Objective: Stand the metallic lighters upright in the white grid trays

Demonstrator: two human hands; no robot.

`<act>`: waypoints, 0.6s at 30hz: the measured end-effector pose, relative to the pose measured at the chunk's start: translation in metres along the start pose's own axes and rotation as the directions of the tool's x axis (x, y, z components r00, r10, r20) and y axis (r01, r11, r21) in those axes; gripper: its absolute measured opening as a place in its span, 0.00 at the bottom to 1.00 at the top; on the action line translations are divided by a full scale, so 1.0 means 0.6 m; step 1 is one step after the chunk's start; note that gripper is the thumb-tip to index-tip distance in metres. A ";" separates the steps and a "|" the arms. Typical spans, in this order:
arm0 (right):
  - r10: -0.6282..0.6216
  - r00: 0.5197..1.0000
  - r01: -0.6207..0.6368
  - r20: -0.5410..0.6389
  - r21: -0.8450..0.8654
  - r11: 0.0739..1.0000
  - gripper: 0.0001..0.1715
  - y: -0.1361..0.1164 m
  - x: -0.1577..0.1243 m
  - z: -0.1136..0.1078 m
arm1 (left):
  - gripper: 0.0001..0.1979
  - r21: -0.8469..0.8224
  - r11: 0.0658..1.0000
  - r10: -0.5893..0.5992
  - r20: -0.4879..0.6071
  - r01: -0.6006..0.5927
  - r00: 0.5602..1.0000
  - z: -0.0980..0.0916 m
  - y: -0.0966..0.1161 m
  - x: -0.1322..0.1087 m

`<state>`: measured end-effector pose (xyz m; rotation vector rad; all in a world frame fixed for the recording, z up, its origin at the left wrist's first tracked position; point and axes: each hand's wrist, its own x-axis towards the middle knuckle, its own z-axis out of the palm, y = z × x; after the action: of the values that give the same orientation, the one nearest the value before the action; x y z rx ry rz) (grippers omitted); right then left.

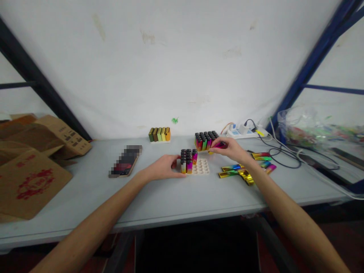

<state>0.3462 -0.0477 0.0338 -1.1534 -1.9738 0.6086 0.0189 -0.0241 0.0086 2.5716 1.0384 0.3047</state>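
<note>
A white tray (201, 167) with round holes lies near the middle of the table. Several black-topped lighters (186, 162) in shiny purple, yellow and silver stand upright in its left part; the holes on the right show bare. My left hand (163, 167) grips the tray's left end, thumb at the front corner and fingers behind the lighters. Above and right of the tray, my right hand (229, 148) pinches a single pink-purple lighter (219, 145), held tilted. Just behind that hand stands a full block of coloured lighters (203, 140).
Loose shiny metallic sleeves (246, 175) lie right of the tray under my right forearm. A block of yellow-green pieces (159, 134) stands near the wall. A phone (126, 161) and cardboard boxes (36, 178) are at left, a power strip (246, 131) with cables at right.
</note>
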 end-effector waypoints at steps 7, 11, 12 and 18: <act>0.058 0.989 -0.070 0.136 0.082 0.994 0.34 -0.010 -0.003 0.046 | 0.33 -0.005 1.000 -0.029 0.016 0.029 0.999 -0.002 0.004 0.001; 0.068 0.960 -0.136 0.271 0.243 0.960 0.32 -0.010 -0.004 0.066 | 0.34 -0.007 1.000 -0.019 0.017 0.019 1.000 -0.001 0.002 0.002; 0.065 0.963 -0.133 0.261 0.250 0.959 0.32 -0.011 -0.004 0.070 | 0.34 -0.009 1.000 -0.016 0.015 0.016 1.000 0.000 0.001 0.002; 0.105 0.994 -0.104 -0.012 0.072 0.992 0.34 -0.018 -0.002 0.089 | 0.34 -0.016 1.000 -0.005 0.009 0.005 1.000 0.002 -0.003 0.002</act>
<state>0.2984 -0.0551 0.0088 -1.2200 -1.8724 0.7168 0.0187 -0.0223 0.0069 2.5530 1.0350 0.2989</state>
